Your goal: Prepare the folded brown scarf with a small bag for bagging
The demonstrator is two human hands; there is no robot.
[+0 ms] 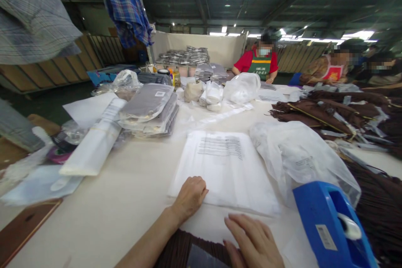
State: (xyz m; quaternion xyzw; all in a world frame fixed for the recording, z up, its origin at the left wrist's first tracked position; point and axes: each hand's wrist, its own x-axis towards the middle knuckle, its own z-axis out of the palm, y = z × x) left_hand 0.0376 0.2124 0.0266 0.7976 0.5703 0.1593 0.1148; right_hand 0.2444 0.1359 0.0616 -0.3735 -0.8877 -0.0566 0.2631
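A flat stack of clear-white plastic bags (220,171) with dark printed lines lies in front of me. My left hand (191,196) rests at the stack's near left edge, its fingers curled closed; what they hold, if anything, is hidden. At the bottom edge, below the stack, is a dark brown item with cord-like strands (176,249), with a grey flat piece (204,258) on it. My right hand (254,240) hovers over or beside its right end, fingers stretched out and slightly apart. I cannot tell whether it touches the item.
A blue tape dispenser (329,226) stands at right, near a crumpled plastic bag (301,159). Brown fringed goods (339,113) pile up beyond. At left lie a packed grey stack (149,104), a rolled plastic bundle (94,138) and a phone (28,226). Co-workers (259,63) work across the table.
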